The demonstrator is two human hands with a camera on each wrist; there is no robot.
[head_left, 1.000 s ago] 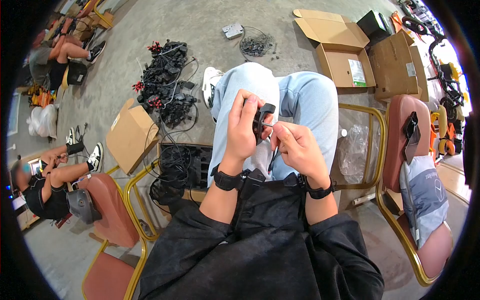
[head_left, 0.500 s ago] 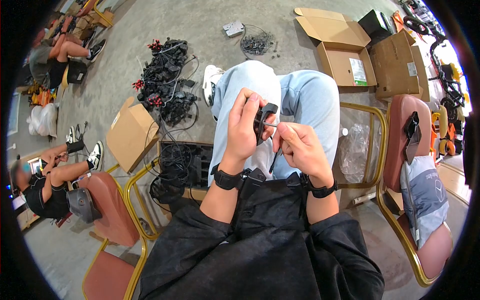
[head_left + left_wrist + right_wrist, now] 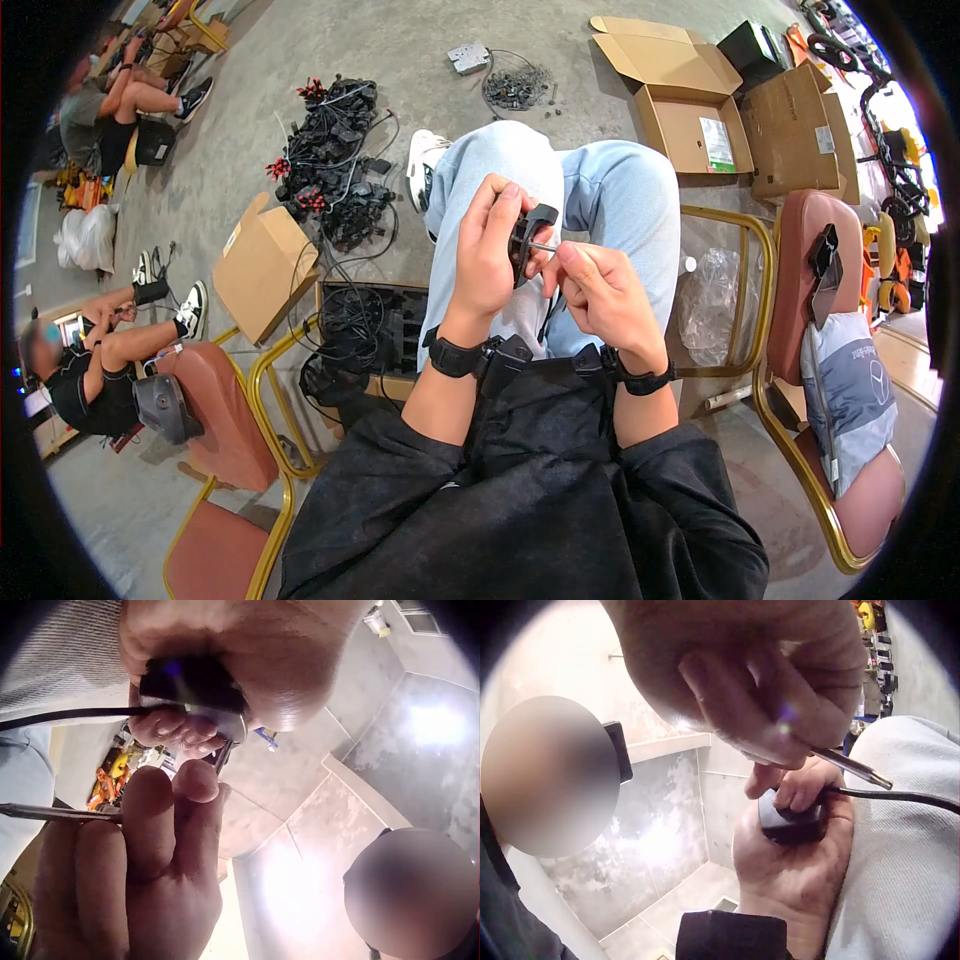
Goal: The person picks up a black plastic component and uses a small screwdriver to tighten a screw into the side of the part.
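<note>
My left hand (image 3: 487,262) grips a black part (image 3: 524,240) above the lap, fingers curled round it; a black cable (image 3: 900,796) runs from it in the right wrist view. A thin metal rod (image 3: 543,247) reaches from that part to my right hand (image 3: 605,297), pinched between thumb and finger. A second metal shaft (image 3: 855,766) sticks out from under the right hand's curled fingers, its tip pointing away from the black part. In the left wrist view the black part (image 3: 191,694) lies against the left palm, with the right fingertips close below it.
Tangled black cables and connectors (image 3: 335,170) lie on the floor, beside a cardboard flap (image 3: 262,270) and a box of cables (image 3: 365,335). An open cardboard box (image 3: 692,130) stands beyond the knees. Chairs flank both sides, one bearing a grey bag (image 3: 850,390). Another person (image 3: 95,370) sits at left.
The right hand has shifted slightly and its fingers around the rod have changed position a little. The left hand keeps hold of the black part almost in place.
</note>
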